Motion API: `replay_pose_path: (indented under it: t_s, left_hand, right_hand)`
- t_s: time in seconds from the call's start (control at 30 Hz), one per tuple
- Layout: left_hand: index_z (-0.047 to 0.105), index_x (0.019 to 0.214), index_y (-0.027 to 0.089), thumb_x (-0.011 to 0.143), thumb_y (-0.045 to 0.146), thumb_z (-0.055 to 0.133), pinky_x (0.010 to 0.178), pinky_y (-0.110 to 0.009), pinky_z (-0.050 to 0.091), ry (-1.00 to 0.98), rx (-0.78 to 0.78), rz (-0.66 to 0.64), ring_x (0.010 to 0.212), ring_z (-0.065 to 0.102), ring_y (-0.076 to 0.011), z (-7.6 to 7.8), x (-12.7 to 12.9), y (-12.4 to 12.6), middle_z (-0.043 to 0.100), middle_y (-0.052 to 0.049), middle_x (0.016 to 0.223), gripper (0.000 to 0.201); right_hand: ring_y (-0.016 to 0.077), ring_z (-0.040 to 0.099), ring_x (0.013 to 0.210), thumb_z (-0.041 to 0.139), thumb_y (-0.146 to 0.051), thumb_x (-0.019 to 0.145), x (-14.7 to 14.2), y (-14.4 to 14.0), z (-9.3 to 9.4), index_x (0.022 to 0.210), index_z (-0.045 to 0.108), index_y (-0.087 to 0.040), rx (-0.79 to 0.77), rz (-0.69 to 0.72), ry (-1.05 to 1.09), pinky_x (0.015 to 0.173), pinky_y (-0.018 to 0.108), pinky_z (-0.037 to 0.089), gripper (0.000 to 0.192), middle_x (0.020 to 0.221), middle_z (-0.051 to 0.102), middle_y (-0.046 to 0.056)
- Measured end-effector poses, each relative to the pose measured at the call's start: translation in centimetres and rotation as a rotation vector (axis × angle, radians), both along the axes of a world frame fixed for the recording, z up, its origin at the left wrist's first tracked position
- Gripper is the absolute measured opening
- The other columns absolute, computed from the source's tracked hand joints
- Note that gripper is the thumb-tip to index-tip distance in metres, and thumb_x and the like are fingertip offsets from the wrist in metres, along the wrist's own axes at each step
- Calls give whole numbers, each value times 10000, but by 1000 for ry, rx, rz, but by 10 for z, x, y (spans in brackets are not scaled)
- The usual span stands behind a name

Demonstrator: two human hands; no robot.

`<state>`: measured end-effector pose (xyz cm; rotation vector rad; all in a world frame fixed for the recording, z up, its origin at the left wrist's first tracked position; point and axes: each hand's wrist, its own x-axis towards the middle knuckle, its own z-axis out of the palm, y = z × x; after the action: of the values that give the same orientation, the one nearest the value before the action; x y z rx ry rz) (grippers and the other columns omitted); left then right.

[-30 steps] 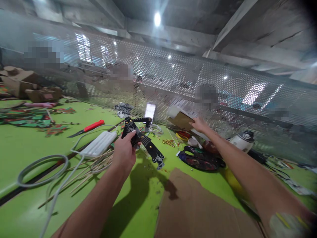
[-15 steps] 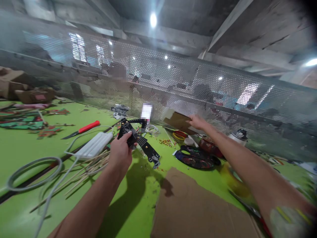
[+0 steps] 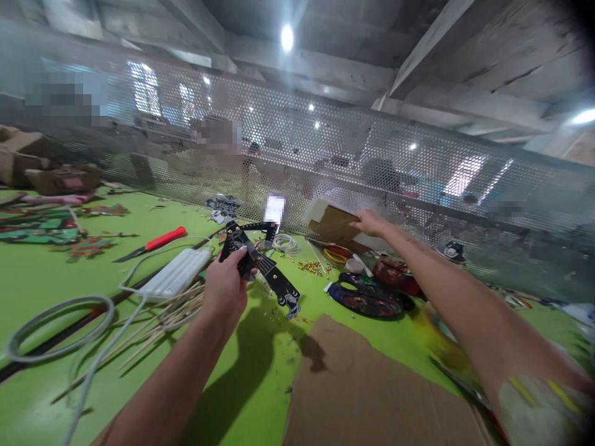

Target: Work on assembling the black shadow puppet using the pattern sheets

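Black, flat and jointed with small brass rivets, the cut-out puppet figure (image 3: 260, 266) sits in my left hand (image 3: 225, 286). My fingers are closed around its upper part, thumb on top, and I hold it just above the green table (image 3: 56, 272). Its long lower limb hangs down to the right, ending near the table surface, and a thin arm piece reaches up towards the mesh screen (image 3: 325, 155).

My right hand (image 3: 369, 223) is stretched far forward to a brown cardboard box (image 3: 335, 224) that stands against the screen. The fingers lie loosely curled on its top edge, touching it; I cannot tell whether they actually clasp it.

Under my left hand lies a bundle of thin bamboo sticks (image 3: 158, 319), fanned out across the table. Just beyond them rests a white power strip (image 3: 174, 274), its grey cable (image 3: 56, 322) looping off to the left. A knife with a red handle (image 3: 151, 243) lies further back on the left. To the right of the figure sits a dark paint palette (image 3: 367, 297), with small pots and coloured rings just behind it, and a scatter of tiny gold beads (image 3: 310, 266) between the palette and the figure. A large sheet of brown cardboard (image 3: 372, 390) lies flat in the near foreground.
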<state>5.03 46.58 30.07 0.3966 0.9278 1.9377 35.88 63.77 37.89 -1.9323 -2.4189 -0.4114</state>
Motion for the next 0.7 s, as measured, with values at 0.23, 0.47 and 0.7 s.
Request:
replay_pose_path:
  t_s: [0.23,0.47,0.7]
  left_hand:
    - [609,838,116,724,47,599,365,-172,396,3,-4,-9,516,567,-89,-2,0,0,640,6,701,134]
    - [610,805,100,704,75,630,359,-178,436,24,-13,-61,524,587,-101,-4,5,-2,656,-18,724,105]
    - [611,776,98,689,51,634,351,-195,451,29,-30,-145,490,585,-116,-6,15,-7,651,-22,665,102]
  right_hand:
    - [199,615,994,556,-347,927,-3,1,-11,1125,603,-160,8,-14,-12,863,414,518,276,1147,621,76]
    - [199,614,994,553,-344,930,-28,-21,-55,1170,581,-173,42,-23,-34,851,410,526,297,1173,606,80]
    - [205,600,1026,551,-337,931,-58,-56,-115,1184,577,-184,68,13,-53,872,416,518,297,1220,584,88]
